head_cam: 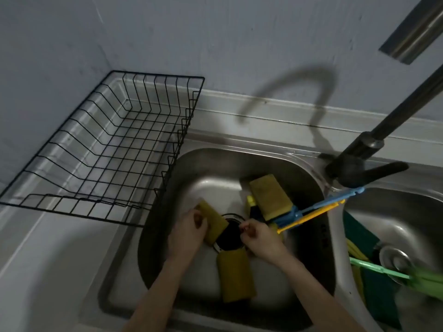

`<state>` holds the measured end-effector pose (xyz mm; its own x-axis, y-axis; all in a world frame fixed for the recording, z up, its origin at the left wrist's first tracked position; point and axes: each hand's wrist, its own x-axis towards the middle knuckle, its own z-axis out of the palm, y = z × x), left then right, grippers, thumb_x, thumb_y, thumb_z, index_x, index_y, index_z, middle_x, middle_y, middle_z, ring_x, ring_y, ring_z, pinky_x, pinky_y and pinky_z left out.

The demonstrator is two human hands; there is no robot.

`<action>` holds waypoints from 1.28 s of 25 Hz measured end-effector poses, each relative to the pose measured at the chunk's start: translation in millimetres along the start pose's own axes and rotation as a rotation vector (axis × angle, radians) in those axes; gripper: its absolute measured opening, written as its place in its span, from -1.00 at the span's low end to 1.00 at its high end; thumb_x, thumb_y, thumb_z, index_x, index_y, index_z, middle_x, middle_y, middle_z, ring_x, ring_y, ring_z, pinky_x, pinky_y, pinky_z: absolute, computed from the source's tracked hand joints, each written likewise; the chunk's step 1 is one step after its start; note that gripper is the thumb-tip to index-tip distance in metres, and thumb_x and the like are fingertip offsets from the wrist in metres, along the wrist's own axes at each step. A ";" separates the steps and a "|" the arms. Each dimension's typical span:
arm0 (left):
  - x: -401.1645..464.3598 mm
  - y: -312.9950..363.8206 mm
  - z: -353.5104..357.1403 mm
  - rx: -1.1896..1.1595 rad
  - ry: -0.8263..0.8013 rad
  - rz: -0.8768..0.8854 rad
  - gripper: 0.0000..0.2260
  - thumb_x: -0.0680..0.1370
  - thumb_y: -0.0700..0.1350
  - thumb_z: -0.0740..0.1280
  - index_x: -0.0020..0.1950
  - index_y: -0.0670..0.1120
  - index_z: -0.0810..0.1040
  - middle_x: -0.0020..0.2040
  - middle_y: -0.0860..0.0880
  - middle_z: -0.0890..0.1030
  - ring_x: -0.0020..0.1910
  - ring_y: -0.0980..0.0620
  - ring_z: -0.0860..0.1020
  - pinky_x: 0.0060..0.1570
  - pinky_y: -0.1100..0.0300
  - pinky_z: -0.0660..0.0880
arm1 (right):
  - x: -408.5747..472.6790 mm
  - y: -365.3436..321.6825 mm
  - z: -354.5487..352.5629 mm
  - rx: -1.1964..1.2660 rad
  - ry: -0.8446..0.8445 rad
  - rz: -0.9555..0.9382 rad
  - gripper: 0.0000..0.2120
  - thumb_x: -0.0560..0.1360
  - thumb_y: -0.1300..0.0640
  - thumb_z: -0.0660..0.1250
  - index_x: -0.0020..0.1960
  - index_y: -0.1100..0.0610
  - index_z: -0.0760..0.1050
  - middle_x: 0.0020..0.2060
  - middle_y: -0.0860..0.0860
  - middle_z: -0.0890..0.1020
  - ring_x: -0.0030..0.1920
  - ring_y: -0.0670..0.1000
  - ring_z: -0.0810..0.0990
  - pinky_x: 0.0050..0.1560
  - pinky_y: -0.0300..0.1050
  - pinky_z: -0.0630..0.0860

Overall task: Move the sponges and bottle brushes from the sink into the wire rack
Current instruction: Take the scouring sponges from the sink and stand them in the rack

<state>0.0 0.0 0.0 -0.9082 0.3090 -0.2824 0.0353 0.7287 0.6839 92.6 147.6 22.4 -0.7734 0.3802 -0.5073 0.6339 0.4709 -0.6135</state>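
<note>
left hand (pixel 185 232) — fingers grip sponge (pixel 214 222) | right hand (pixel 260 238) — fingers curled, seemingly empty | sink (pixel 203 164)

The drain (pixel 231 233) sits mid-basin in the sink (pixel 203 161). The rack (pixel 100 149) stands left of and behind the drain, on the counter. One sponge (pixel 214 221) lies at the drain's left edge, another (pixel 236 274) in front of it, a third (pixel 271 196) behind and right. The brush (pixel 318 208) runs rightward from the drain over the sink's rim. The tap (pixel 359 161) stands behind and right.
</note>
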 end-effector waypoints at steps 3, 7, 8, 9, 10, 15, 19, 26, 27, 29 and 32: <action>8.3 -7.4 14.1 0.027 -0.045 -0.122 -0.66 0.48 0.00 0.28 0.19 -0.13 0.41 0.18 -0.15 0.52 0.11 -0.11 0.50 -0.06 0.12 0.38 | 6.1 14.2 20.4 -0.081 -0.079 0.048 -0.64 0.48 0.13 0.26 0.26 0.14 0.40 0.18 0.16 0.54 0.19 0.11 0.51 0.11 -0.14 0.43; 17.3 -5.5 27.8 0.014 0.008 -0.241 -0.56 0.43 0.01 0.35 0.19 -0.19 0.32 0.23 -0.21 0.43 0.14 -0.21 0.47 -0.07 0.03 0.40 | 12.6 18.9 43.6 -0.067 -0.141 0.107 -0.55 0.47 0.06 0.27 0.33 0.11 0.30 0.29 0.16 0.34 0.24 0.16 0.44 0.22 -0.08 0.40; 19.0 -3.9 29.9 0.022 0.031 -0.247 -0.54 0.42 -0.02 0.37 0.18 -0.20 0.30 0.24 -0.23 0.40 0.15 -0.24 0.46 -0.05 -0.01 0.42 | 13.4 16.4 47.2 -0.083 -0.153 0.108 -0.52 0.47 0.04 0.27 0.35 0.09 0.27 0.30 0.16 0.31 0.26 0.18 0.41 0.25 -0.04 0.40; 20.3 -4.0 32.9 0.019 0.048 -0.260 -0.51 0.41 -0.04 0.39 0.20 -0.21 0.27 0.26 -0.24 0.36 0.16 -0.27 0.45 -0.03 -0.05 0.42 | 14.8 16.1 52.3 -0.107 -0.178 0.114 -0.50 0.47 0.02 0.26 0.37 0.07 0.24 0.32 0.16 0.29 0.30 0.20 0.36 0.27 0.00 0.38; 21.8 -4.9 35.2 0.007 0.052 -0.282 -0.45 0.39 -0.06 0.41 0.25 -0.20 0.23 0.28 -0.25 0.33 0.17 -0.29 0.43 -0.01 -0.08 0.42 | 15.4 15.1 56.5 -0.142 -0.210 0.122 -0.47 0.47 0.00 0.26 0.39 0.05 0.21 0.34 0.16 0.27 0.33 0.22 0.31 0.29 0.03 0.36; 28.1 -21.8 38.4 -0.100 -0.030 -0.363 -0.14 0.36 -0.05 0.45 0.45 -0.19 -0.03 0.43 -0.26 0.23 0.36 -0.24 0.30 0.25 -0.05 0.34 | 13.8 12.4 64.9 -0.223 -0.259 0.159 -0.42 0.45 -0.03 0.27 0.40 0.00 0.16 0.39 0.16 0.21 0.39 0.25 0.16 0.36 0.09 0.26; 26.2 -24.6 39.6 -0.169 -0.100 -0.300 -0.18 0.35 -0.13 0.45 0.44 -0.13 0.01 0.40 -0.21 0.30 0.34 -0.19 0.34 0.30 -0.03 0.36 | 9.5 12.5 61.3 -0.192 -0.279 0.166 -0.42 0.45 -0.02 0.27 0.40 0.00 0.15 0.38 0.19 0.18 0.38 0.30 0.17 0.37 0.09 0.25; 13.5 -14.9 36.6 -0.184 -0.100 -0.228 -0.42 0.33 -0.22 0.44 0.20 -0.06 0.18 0.21 -0.23 0.32 -0.03 -0.10 0.41 -0.02 0.12 0.39 | 2.0 22.5 42.8 -0.002 -0.279 0.146 -0.43 0.45 -0.07 0.24 0.41 0.01 0.18 0.33 0.16 0.36 0.32 0.16 0.35 0.26 -0.06 0.39; 11.9 -15.5 35.0 -0.201 -0.100 -0.216 -0.43 0.33 -0.23 0.44 0.19 -0.06 0.17 0.22 -0.24 0.37 0.03 -0.13 0.44 0.00 0.09 0.42 | -0.5 23.9 38.1 0.028 -0.272 0.147 -0.43 0.45 -0.08 0.25 0.40 0.01 0.19 0.33 0.14 0.38 0.32 0.13 0.37 0.24 -0.09 0.40; 6.8 -12.5 30.4 -0.239 -0.123 -0.184 -0.44 0.35 -0.24 0.43 0.15 0.02 0.14 0.19 -0.24 0.46 0.09 -0.18 0.50 0.03 0.00 0.48 | -7.4 24.6 25.4 0.070 -0.234 0.132 -0.45 0.45 -0.07 0.27 0.39 0.02 0.23 0.32 0.09 0.40 0.31 0.08 0.39 0.23 -0.11 0.40; -3.0 -0.6 23.0 -0.273 -0.121 -0.102 -0.35 0.34 -0.21 0.45 0.24 0.11 0.12 0.20 -0.16 0.47 0.13 -0.14 0.50 0.03 0.01 0.48 | -18.7 20.9 0.1 0.178 -0.136 0.077 -0.49 0.46 -0.01 0.30 0.36 0.06 0.28 0.22 0.04 0.45 0.21 0.01 0.45 0.20 -0.14 0.43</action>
<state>12.3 12.7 -15.1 -0.8442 0.3253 -0.4259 -0.1816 0.5740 0.7985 120.4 150.3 19.0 -0.7222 0.2932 -0.6265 0.6916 0.2925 -0.6604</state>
